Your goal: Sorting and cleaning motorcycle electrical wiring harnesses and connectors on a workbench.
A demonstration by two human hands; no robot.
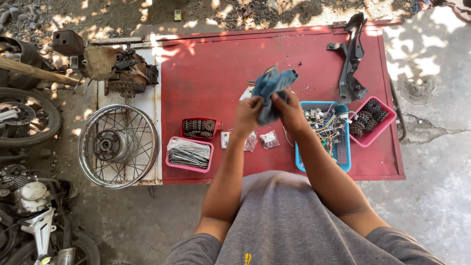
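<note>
Motorcycle parts lie at the far left: a black rubber tyre (24, 118) and a grey metal engine block (22, 189) on the concrete. Next comes a bare spoked wheel rim (118, 145), round and shiny, lying flat on a pale board, with a rusty, greasy engine casing (125, 71) behind it. On the red metal tabletop (206, 68) sit a pink plastic tray of thin metal spokes (189, 153) and a small red tray of dark toothed sprockets (198, 128). Small clear plastic bags (269, 139) lie near the middle. Above them the left hand (248, 114) and right hand (290, 112) are both clenched on a crumpled blue cloth (272, 88), which bunches between the fingers and sticks up beyond them, held off the table. To the right stand a blue slotted basket of coloured wires (326, 132), a pink tray of dark gears (370, 121), and a black angular metal bracket (352, 59).
</note>
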